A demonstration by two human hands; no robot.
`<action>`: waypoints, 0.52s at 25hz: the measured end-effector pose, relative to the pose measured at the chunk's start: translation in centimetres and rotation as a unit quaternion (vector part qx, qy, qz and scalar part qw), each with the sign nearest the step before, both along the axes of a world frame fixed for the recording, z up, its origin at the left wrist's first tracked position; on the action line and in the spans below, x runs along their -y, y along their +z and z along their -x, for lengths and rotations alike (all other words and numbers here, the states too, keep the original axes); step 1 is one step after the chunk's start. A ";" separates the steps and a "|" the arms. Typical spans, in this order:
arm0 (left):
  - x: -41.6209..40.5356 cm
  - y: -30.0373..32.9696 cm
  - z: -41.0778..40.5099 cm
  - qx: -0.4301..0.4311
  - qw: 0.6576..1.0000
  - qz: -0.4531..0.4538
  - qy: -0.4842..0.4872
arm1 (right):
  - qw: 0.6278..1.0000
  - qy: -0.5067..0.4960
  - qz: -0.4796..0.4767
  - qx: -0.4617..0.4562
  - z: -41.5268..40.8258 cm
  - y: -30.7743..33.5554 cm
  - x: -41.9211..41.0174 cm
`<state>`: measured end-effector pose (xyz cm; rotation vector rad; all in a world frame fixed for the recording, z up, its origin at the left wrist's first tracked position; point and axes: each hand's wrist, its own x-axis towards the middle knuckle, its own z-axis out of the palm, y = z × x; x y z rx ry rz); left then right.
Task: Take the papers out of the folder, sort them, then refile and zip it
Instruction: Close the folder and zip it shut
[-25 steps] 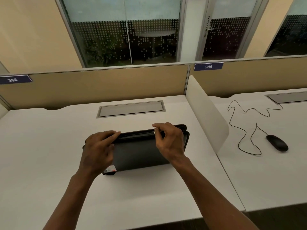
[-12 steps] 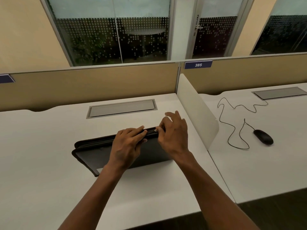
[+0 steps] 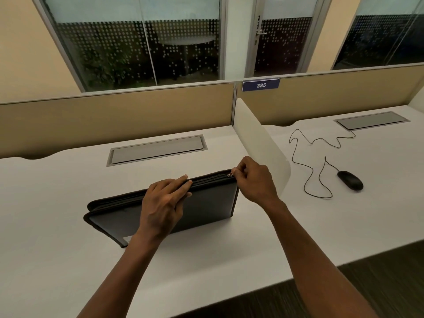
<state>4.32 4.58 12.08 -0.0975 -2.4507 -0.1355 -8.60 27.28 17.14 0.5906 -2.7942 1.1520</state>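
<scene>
While lying flat on the white desk (image 3: 57, 226), black folder (image 3: 206, 203) under both hands. Left hand (image 3: 163, 203) pressed on its cover, fingers straight and together near the far edge. Right hand (image 3: 254, 180) at the far right corner, pinching the zipper pull (image 3: 230, 174). Contents hidden. Black mouse (image 3: 350, 180) well apart on the next desk. Blue label (image 3: 261, 85) reading "385".

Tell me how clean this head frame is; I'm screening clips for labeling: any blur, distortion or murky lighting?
Head view: sharp around the right hand pinching the zipper pull and the left hand pressing on the folder; wide-angle bending curves the partition top; light is dim and warm; the black folder shows little surface detail; no strong glare on the desk.
</scene>
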 end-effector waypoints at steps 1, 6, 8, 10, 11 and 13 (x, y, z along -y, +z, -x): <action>0.0 -0.1 0.0 -0.005 1.000 -0.001 0.001 | 0.998 -0.018 0.048 0.048 0.4 -0.6 -0.4; -1.0 0.0 0.0 -0.014 0.999 -0.019 0.023 | 0.931 -0.043 0.228 0.280 0.9 -4.4 -1.5; -1.8 0.1 0.1 -0.005 0.999 -0.024 0.030 | 0.926 -0.045 0.241 0.286 0.7 -5.7 -1.5; -2.9 0.4 0.6 0.020 0.999 -0.004 0.027 | 0.923 -0.052 0.258 0.281 0.6 -6.6 -1.4; -3.7 0.6 1.1 0.039 0.999 0.013 0.025 | 0.922 -0.053 0.262 0.281 0.6 -6.8 -1.3; -5.4 1.2 2.7 0.069 0.997 0.035 0.021 | 0.924 -0.051 0.257 0.279 0.5 -7.1 -1.2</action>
